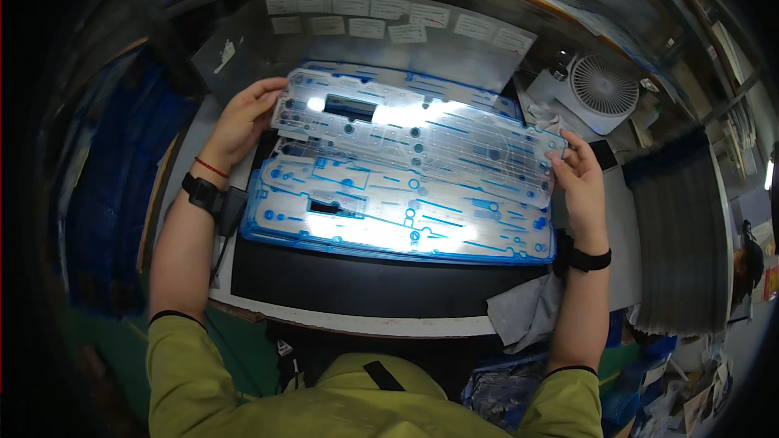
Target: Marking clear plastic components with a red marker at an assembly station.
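I hold a long clear plastic sheet (414, 134) with blue traces and round holes, lifted flat above the bench. My left hand (241, 123) grips its left end, and my right hand (578, 170) grips its right end. Under it lies a stack of similar blue-edged clear sheets (389, 223) on a black mat (365, 280). More sheets (422, 81) rest behind the held one.
A small white fan (600, 89) stands at the back right. White paper labels (381, 20) line the back panel. A grey cloth (523, 308) hangs over the bench's front edge at right. A grey ribbed stack (677, 243) sits far right; blue material (114, 178) lies left.
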The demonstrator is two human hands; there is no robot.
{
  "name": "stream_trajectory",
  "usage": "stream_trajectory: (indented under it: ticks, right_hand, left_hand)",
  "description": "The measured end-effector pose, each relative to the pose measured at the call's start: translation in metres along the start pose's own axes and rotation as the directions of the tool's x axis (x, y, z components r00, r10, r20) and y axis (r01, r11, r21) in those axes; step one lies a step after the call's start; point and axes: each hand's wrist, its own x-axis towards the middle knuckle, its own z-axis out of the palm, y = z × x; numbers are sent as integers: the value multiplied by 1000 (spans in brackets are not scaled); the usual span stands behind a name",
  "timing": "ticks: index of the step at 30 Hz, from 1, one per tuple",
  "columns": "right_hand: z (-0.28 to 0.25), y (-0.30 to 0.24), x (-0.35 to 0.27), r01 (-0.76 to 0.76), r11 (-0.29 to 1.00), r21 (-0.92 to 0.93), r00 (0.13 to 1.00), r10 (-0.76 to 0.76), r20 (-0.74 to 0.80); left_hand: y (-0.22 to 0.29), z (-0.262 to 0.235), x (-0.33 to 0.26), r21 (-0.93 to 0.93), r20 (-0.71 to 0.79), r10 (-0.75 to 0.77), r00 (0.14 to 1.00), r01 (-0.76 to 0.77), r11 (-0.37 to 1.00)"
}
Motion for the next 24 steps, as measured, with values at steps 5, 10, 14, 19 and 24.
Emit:
stream_trajectory:
  ticks: [5, 10, 14, 19, 24]
  right_hand:
    - [-2, 4, 0, 17, 999, 28, 1000, -17, 9]
    - [3, 0, 0, 1, 1000, -2, 1000, -1, -23]
    - [-2, 3, 1, 15, 1000, 26, 1000, -15, 7]
    - [-2, 2, 1, 17, 1000, 4, 1000, -17, 7]
    - [0, -2, -3, -16, 999, 33, 1000, 15, 21]
  left_hand:
    - [4, 0, 0, -99, 60, -1, 998, 7, 995]
    - [2, -6, -1, -56, 122, -50, 991, 58, 997]
    - [2, -5, -1, -35, 125, -59, 990, 64, 997]
    - [3, 2, -3, 84, 81, -48, 996, 41, 996]
    - [0, -1, -1, 74, 40, -42, 998, 39, 996]
